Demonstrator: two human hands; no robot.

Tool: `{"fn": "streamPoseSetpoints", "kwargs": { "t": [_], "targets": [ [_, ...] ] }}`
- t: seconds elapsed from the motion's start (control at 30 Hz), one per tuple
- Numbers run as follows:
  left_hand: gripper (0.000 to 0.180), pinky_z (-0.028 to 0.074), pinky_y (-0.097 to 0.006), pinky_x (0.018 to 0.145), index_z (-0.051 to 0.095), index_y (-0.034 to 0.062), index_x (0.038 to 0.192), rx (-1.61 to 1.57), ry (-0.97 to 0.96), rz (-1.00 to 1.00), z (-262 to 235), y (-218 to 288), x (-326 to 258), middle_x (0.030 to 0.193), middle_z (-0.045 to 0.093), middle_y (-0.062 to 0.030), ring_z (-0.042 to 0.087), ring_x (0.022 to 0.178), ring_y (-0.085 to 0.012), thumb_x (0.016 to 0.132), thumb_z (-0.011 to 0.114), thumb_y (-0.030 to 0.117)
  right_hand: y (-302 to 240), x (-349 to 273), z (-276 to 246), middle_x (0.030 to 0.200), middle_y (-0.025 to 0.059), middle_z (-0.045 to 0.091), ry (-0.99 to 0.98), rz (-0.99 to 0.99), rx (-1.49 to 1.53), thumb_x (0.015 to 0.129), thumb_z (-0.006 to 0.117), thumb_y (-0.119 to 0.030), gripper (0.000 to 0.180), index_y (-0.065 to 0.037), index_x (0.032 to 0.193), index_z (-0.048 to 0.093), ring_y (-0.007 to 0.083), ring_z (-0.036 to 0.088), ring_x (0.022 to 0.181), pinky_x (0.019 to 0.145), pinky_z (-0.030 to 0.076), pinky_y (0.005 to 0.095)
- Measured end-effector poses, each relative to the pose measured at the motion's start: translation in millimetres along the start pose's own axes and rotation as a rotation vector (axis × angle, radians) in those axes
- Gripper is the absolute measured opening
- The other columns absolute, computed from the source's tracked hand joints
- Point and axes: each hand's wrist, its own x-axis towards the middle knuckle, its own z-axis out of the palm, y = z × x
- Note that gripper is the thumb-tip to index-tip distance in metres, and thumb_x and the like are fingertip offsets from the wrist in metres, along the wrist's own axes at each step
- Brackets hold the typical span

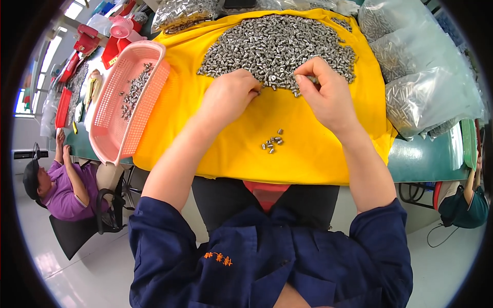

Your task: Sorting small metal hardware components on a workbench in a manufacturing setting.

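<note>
Parts heap (277, 43) on cloth (318, 154), basket (110, 128) left, bags (421, 77) right

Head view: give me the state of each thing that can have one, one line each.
Left hand: curled, fingertips at the pile's near edge.
Right hand: pinching a small metal piece.
Pile of metal pieces: spread loose on the yellow cloth.
Pink basket: tilted, few pieces inside.
Small cluster: set apart.

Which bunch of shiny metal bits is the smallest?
The little cluster on the yellow cloth, nearest the person. It has only a handful, far fewer than the big pile or the scatter in the pink basket.
</note>
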Motion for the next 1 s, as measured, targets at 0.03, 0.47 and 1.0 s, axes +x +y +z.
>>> {"fn": "streamPoseSetpoints", "kwargs": {
  "t": [0.03,0.47,1.0],
  "targets": [
    [0.012,0.047,-0.035,0.071,0.063,0.0045,0.084,0.082,-0.075,0.003,-3,1,2,0.084,0.059,-0.01,0.058,0.079,-0.0281,0.073,0.061,0.01,-2,0,0,0.069,0.0055,0.059,-0.013,0.007,-0.004,0.081,0.055,-0.008,0.007,-0.003,0.086,0.053,0.0113,0.05,0.053,0.05,0.04,0.0254],
    [0.012,0.048,-0.029,0.067,0.063,0.0033,0.087,-0.074,-0.083,-0.08,-7,16,11,0.08,0.061,-0.007,0.061,0.072,-0.0205,0.076,0.06,0.006,-9,-2,-2,0.069,0.0058,0.057,-0.078,0.024,-0.013,0.08,0.054,-0.007,0.006,-0.004,0.084,0.052,0.0128,0.048,0.053,0.051,0.04,0.0261],
    [0.014,0.049,-0.021,0.068,0.061,-0.0015,0.09,-1.227,-0.008,-0.367,13,23,8,0.08,0.064,-0.0041,0.06,0.074,-0.0097,0.077,0.064,0.002,-12,-1,-4,0.068,0.0064,0.054,-0.171,0.059,0.031,0.079,0.053,-0.008,0.005,-0.003,0.082,0.051,0.0156,0.05,0.058,0.053,0.04,0.028]
  ]
}}
